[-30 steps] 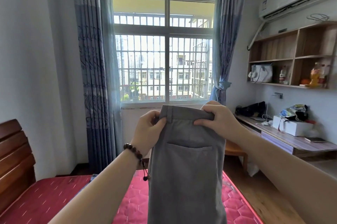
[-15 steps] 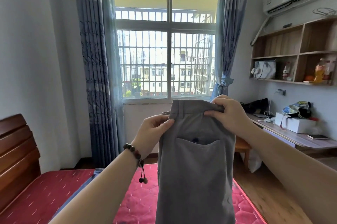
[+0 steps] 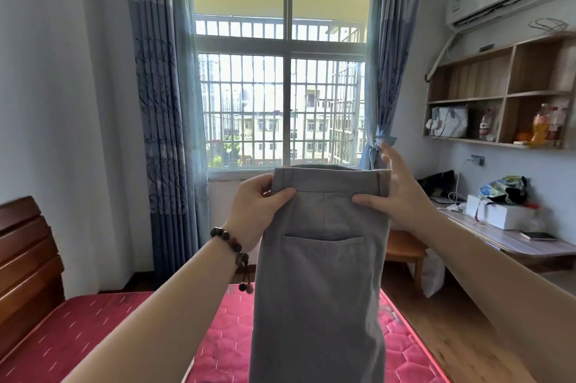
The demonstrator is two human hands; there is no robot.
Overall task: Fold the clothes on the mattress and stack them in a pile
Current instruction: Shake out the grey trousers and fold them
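Grey trousers (image 3: 321, 283) hang upright in front of me, waistband up, a back pocket facing me. My left hand (image 3: 255, 208), with a bead bracelet on its wrist, pinches the waistband's left corner. My right hand (image 3: 402, 195) has its thumb pressed on the waistband's right end, while its fingers are spread out behind the cloth and look blurred. The trouser legs drop out of view at the bottom. Below lies the red quilted mattress (image 3: 103, 329). No other clothes or pile show in view.
A dark wooden headboard (image 3: 28, 261) stands at the left. A barred window (image 3: 280, 108) with blue curtains is straight ahead. On the right are a desk (image 3: 523, 245) with a white box and a phone, a wooden stool (image 3: 405, 251), wall shelves and an air conditioner.
The trousers' waistband has been stretched wider and flatter. My right hand slid to the right end and opened its fingers. The view tilted slightly upward.
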